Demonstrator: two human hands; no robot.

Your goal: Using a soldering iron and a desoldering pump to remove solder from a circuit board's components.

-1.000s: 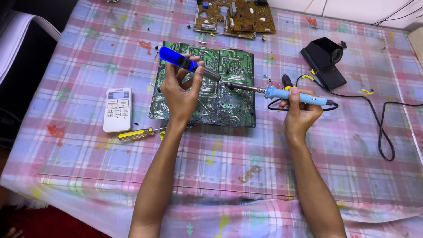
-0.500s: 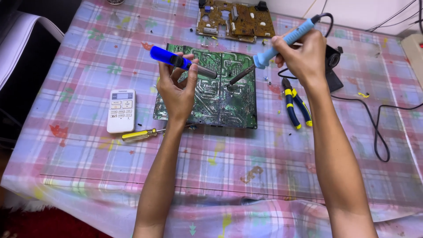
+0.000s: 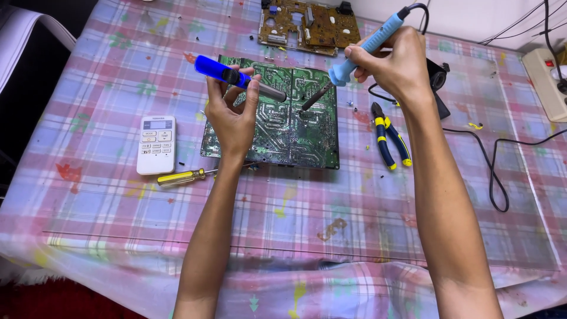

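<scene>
Gripping a light-blue soldering iron (image 3: 366, 48), the right hand (image 3: 393, 65) is angling its tip down onto the green circuit board (image 3: 277, 127) lying flat on the checked tablecloth (image 3: 295, 218). The left hand (image 3: 233, 115) is clasping a blue desoldering pump (image 3: 236, 77) above the same board, its nozzle pointing toward the iron's tip. Blue-and-yellow pliers (image 3: 390, 136) are lying just right of the board, while a white remote (image 3: 156, 143) and yellow screwdriver (image 3: 180, 177) are lying to its left.
</scene>
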